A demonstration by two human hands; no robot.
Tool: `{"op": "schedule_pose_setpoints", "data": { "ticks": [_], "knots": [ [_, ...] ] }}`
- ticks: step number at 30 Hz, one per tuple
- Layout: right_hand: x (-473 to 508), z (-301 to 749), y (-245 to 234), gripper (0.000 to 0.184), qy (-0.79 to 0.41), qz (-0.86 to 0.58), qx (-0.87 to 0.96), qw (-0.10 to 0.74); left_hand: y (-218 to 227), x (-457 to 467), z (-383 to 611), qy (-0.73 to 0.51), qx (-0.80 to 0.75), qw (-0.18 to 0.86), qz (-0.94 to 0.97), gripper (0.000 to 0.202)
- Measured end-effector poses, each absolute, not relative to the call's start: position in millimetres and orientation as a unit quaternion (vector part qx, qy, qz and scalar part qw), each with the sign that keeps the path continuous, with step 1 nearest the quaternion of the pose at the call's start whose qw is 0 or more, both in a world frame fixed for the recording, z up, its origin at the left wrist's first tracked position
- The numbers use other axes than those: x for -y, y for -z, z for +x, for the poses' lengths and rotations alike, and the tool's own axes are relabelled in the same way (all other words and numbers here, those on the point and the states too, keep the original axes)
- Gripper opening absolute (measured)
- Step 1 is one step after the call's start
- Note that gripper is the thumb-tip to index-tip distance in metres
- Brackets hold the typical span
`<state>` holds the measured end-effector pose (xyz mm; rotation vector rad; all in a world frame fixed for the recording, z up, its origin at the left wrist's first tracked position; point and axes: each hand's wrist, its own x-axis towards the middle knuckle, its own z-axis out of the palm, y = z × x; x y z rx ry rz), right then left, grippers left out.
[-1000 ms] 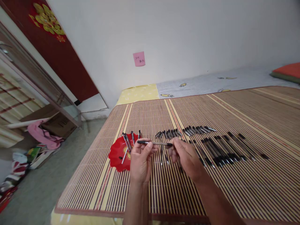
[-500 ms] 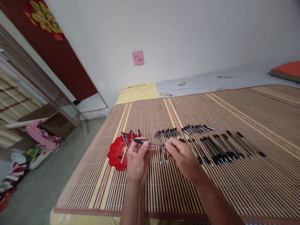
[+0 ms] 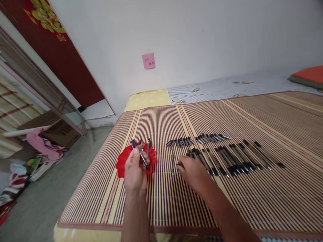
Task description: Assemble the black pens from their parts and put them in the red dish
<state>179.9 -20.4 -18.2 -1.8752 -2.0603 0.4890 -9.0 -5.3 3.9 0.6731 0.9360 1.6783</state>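
Mat [image 3: 106, 205], striped, spread over the bed [image 3: 147, 98], presumably as flat ground for the parts. Long row [image 3: 227, 161], dark pen-like pieces side by side, probably so each lifts singly. Short row [image 3: 180, 142], dark-tipped bits beyond it, seemingly grouped by kind. Tray [image 3: 121, 166], red, scalloped, at left; pens [image 3: 148, 147] lean on its far rim, likely set apart from the rows. Right hand [image 3: 193, 173], fingertips pinched together; grip on anything cannot be told. Left hand [image 3: 136, 168], above the tray, gripping one pen [image 3: 144, 161] slantwise between thumb and fingers, perhaps for control. Thin piece [image 3: 173, 165], just beside the right fingertips.
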Motion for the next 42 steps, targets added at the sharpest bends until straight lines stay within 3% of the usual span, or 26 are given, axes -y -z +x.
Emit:
{"op": "schedule_pose_setpoints", "data": {
  "ticks": [5, 11, 16, 22, 25, 28, 42],
  "knots": [
    [21, 168, 26, 0.01, -0.141, -0.679, 0.719, 0.051, -3, 6, -4, -0.666, -0.407, 0.538, 0.318, 0.033],
    [14, 168, 36, 0.019, -0.149, -0.713, 0.684, 0.042, 0, 7, 0, -0.637, -0.406, 0.562, 0.338, 0.028],
    [11, 188, 34, 0.01, -0.142, -0.721, 0.664, 0.134, 3, 6, -2, -0.628, -0.398, 0.575, 0.34, 0.022],
    [9, 228, 28, 0.012, -0.283, -0.625, 0.597, 0.417, 8, 2, -5, -0.605, -0.397, 0.59, 0.358, 0.025],
    [10, 237, 23, 0.014, -0.329, -0.58, 0.55, 0.502, 12, 0, -7, -0.611, -0.41, 0.58, 0.349, 0.024],
    [12, 241, 18, 0.015, -0.334, -0.552, 0.563, 0.516, 14, -1, -10, -0.62, -0.413, 0.574, 0.338, 0.026],
    [23, 245, -2, 0.012, -0.284, -0.535, 0.668, 0.433, 7, -1, -23, -0.653, -0.338, 0.608, 0.3, 0.027]
  ]
}}
